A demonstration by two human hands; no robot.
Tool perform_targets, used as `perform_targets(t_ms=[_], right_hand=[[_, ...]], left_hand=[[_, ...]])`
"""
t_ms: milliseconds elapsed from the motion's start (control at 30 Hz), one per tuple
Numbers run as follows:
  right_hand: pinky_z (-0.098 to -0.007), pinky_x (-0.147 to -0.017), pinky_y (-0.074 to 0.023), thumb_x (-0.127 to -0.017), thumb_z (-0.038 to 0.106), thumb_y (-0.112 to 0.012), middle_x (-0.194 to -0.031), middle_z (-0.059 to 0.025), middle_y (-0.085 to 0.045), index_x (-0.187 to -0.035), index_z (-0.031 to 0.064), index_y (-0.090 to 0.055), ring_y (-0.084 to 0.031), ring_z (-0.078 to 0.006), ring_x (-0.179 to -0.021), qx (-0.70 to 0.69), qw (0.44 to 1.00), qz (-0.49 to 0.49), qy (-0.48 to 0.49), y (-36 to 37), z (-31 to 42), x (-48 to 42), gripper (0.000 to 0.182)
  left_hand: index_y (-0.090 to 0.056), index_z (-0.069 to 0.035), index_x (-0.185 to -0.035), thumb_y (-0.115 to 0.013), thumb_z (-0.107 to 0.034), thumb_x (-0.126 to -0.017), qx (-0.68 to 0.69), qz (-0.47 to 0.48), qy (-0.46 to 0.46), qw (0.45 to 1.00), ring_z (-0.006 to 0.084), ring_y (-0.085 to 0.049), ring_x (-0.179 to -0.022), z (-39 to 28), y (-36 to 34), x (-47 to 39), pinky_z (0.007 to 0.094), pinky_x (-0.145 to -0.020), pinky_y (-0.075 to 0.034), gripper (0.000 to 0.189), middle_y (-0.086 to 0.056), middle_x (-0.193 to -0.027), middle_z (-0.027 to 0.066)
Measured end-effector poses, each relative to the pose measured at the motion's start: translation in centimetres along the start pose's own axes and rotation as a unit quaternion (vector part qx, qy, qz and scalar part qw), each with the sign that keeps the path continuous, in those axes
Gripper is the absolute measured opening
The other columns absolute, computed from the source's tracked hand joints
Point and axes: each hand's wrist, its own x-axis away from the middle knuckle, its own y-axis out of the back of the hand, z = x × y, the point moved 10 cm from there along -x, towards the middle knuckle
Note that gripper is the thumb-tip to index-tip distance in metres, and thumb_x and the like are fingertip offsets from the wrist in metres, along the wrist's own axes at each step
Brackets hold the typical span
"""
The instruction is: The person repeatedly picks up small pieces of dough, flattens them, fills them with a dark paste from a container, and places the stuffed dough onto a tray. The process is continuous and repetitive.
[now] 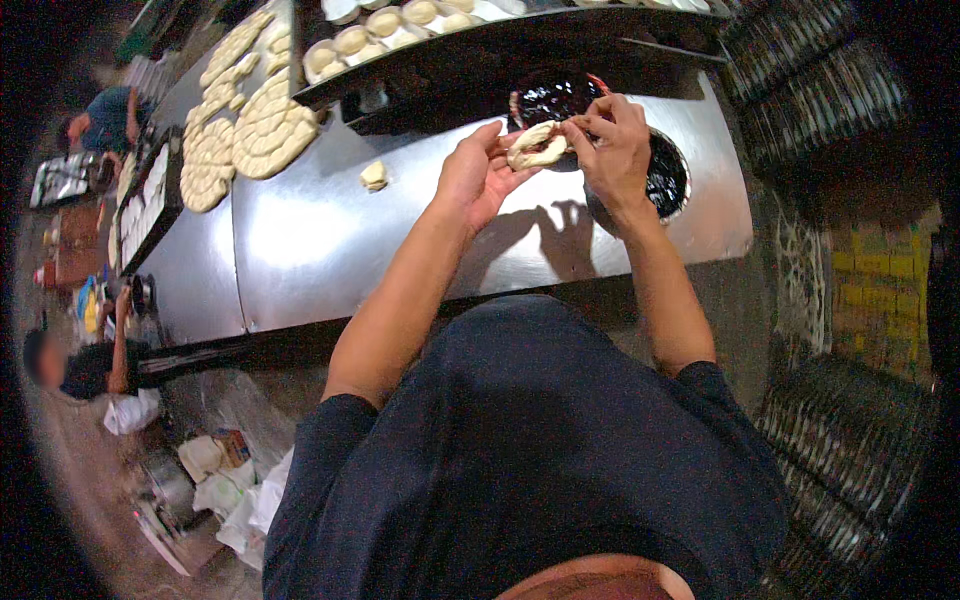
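Note:
A flattened, cupped piece of dough (534, 147) with a reddish smear inside rests on the fingers of my left hand (480, 174). Above its right edge, my right hand (616, 154) has thumb and fingertips brought together, with some dark reddish stuff at them; whether they pinch the dough's rim is unclear. Behind the hands is a round container of dark, glossy filling (555, 96). A second container of dark filling (667, 176) shows partly behind my right wrist. One small dough lump (373, 176) lies on the metal table (315, 262) to the left.
Coiled rows of dough pieces (274, 127) lie at the table's left. A raised shelf edge (480, 37) crosses the back, bearing filled cups (386, 24). A dark tray (154, 206) stands far left, near two people. Stacked racks (817, 82) stand right.

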Motion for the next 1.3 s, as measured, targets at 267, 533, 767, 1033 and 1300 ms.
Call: perform_targets(t_ms=[267, 533, 767, 1033, 1300], right_hand=[[-0.0366, -0.073, -0.0507, -0.072, 0.012, -0.079, -0.094, -0.011, -0.064, -0.096, 0.0038, -0.067, -0.062, -0.0266, -0.083, -0.085, 0.989, -0.005, 0.123, -0.2, 12.7, -0.6, 0.028], [-0.0358, -0.079, -0.05, -0.066, -0.007, -0.067, -0.094, -0.009, -0.064, -0.092, 0.0094, -0.068, -0.062, -0.0275, -0.085, -0.123, 0.972, -0.033, 0.196, -1.6, 16.6, -0.6, 0.03], [-0.0338, -0.067, -0.0499, -0.089, 0.014, -0.06, -0.086, -0.0154, -0.065, -0.111, 0.0033, -0.063, -0.065, -0.0243, -0.078, -0.166, 0.981, 0.058, 0.079, -5.4, 11.8, 1.8, 0.024], [-0.0474, -0.084, -0.042, -0.081, 0.016, -0.063, -0.103, -0.0146, -0.063, -0.11, 0.0082, -0.065, -0.055, -0.036, -0.1, 0.185, 0.977, 0.078, -0.075, -13.4, -3.7, 17.3, 0.03], [-0.0457, -0.074, -0.0398, -0.078, 0.013, -0.067, -0.087, -0.0149, -0.054, -0.095, 0.0054, -0.062, -0.051, -0.0332, -0.086, 0.132, 0.989, 0.024, 0.06, -15.1, -2.4, 9.7, 0.019]], left_hand=[[-0.057, 0.002, -0.118, -0.053, -0.003, -0.094, -0.016, -0.042, -0.218, 0.975, 0.0248, -0.066, -0.099, -8.5, 0.3, 6.8, 0.0333, -0.08, -0.057, 0.025, -0.063, -0.115, 0.019], [-0.061, 0.0, -0.118, -0.057, -0.014, -0.096, -0.104, -0.012, -0.25, 0.963, 0.0162, -0.065, -0.086, -10.0, 0.6, 9.8, 0.0343, -0.082, -0.056, 0.027, -0.068, -0.1, 0.0075], [-0.048, -0.001, -0.134, -0.052, -0.013, -0.096, -0.333, 0.031, -0.154, 0.93, 0.025, -0.067, -0.055, -4.1, 2.2, 9.2, 0.0343, -0.06, -0.058, 0.04, -0.07, -0.089, 0.0198], [-0.057, -0.009, -0.128, -0.066, -0.024, -0.086, -0.683, -0.263, -0.374, 0.57, 0.0364, -0.053, -0.119, -12.2, 19.4, 3.7, 0.0443, -0.101, -0.042, 0.046, -0.059, -0.126, 0.0193], [-0.067, -0.004, -0.104, -0.064, -0.007, -0.08, -0.629, -0.225, -0.38, 0.64, 0.037, -0.061, -0.093, -11.4, 21.6, 3.2, 0.0458, -0.085, -0.048, 0.024, -0.06, -0.109, 0.0175]])
